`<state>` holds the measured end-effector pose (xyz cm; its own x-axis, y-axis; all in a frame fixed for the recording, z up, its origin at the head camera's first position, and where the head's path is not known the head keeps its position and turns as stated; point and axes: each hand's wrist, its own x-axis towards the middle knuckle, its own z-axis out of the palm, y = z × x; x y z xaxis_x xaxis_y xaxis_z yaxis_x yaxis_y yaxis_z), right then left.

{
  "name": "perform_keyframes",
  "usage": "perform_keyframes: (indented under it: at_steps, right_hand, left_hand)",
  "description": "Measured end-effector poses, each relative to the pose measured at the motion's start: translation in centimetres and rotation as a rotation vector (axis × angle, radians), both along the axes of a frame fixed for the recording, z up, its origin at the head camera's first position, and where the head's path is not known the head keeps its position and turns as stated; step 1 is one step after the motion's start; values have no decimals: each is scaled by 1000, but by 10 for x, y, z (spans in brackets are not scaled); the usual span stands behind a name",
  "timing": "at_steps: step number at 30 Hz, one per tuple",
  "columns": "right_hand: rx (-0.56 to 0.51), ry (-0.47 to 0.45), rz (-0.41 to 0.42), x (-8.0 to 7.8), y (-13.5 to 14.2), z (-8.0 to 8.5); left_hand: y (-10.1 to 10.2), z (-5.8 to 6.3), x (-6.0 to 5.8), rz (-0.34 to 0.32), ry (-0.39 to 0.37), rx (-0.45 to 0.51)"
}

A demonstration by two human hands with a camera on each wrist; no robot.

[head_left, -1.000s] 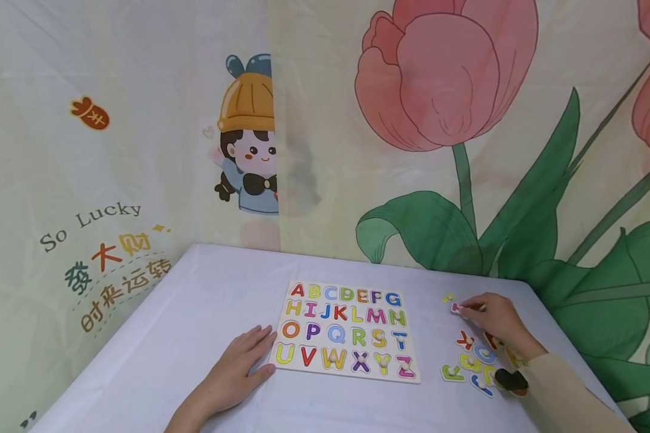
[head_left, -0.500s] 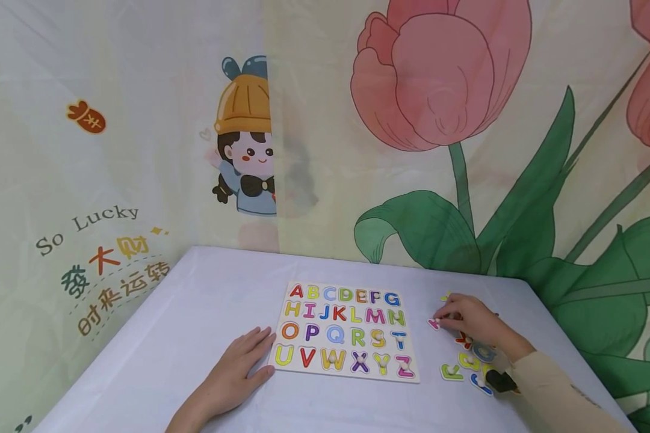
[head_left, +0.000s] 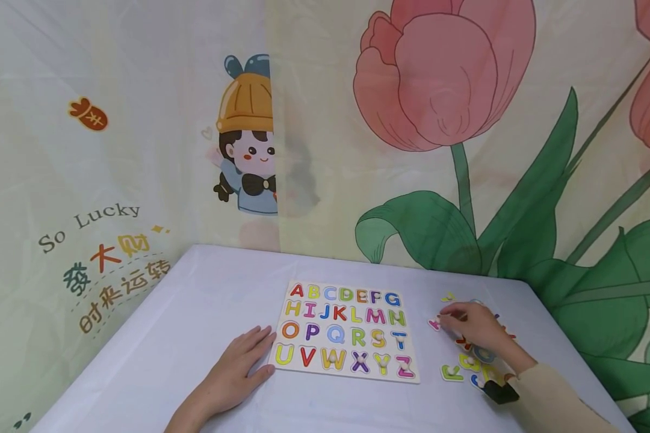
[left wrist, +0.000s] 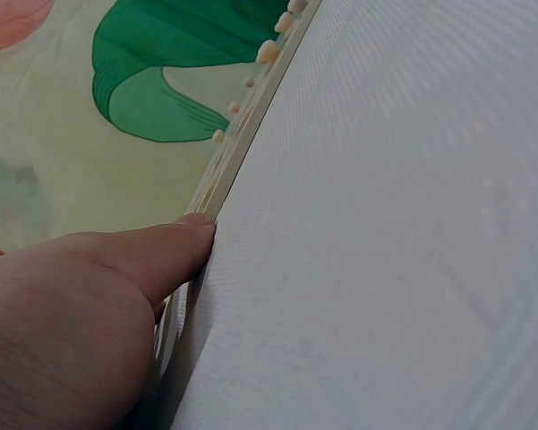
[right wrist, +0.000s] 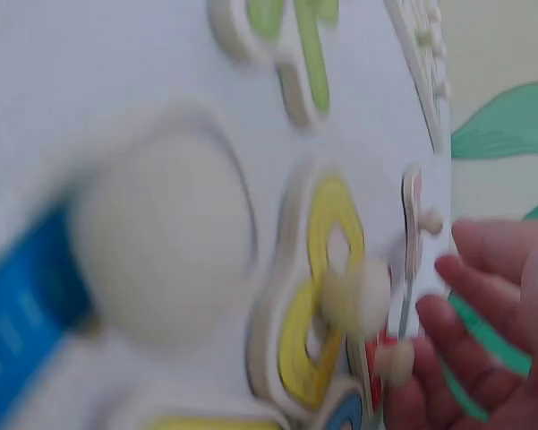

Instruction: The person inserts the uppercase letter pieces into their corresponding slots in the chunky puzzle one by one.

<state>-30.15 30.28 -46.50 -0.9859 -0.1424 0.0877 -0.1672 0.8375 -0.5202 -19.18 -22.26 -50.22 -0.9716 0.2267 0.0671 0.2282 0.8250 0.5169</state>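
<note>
A pink letter piece (head_left: pixel 434 323) with a wooden knob lies on the table right of the alphabet board (head_left: pixel 345 373). Beside it my right hand (head_left: pixel 479 328) hovers, fingers loosely bent. In the right wrist view, a small gap separates those fingers (right wrist: pixel 483 246) from the pink piece (right wrist: pixel 413 224) and its knob. My left hand (head_left: pixel 235 370) lies spread on the cloth, fingertips and thumb touching the board's left edge; the left wrist view has the thumb (left wrist: pixel 183 242) against that edge. Knobs stand on several of the board's letters.
Loose knobbed letters are piled under my right forearm, among them a green R (head_left: pixel 452 373), a yellow letter (head_left: pixel 469 362) and a red one (head_left: pixel 462 343). A small yellow piece (head_left: pixel 447 296) lies behind the hand. A printed cloth wall (head_left: pixel 325 228) borders the table.
My right hand carried the pink letter leftward toward the board, set it on the table, then let go and drew slightly back to the right. The left hand stayed put.
</note>
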Motion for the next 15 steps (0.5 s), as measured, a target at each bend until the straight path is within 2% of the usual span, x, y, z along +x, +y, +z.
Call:
perform_keyframes:
  at_steps: [7, 15]
  right_hand:
    - [-81, -39, -143, 9, -11, -3]
    - [-68, 18, -191, 12, -23, -7]
  left_hand:
    - [0, 2, 0, 4, -11, -2]
    - [1, 2, 0, 12, -22, 4]
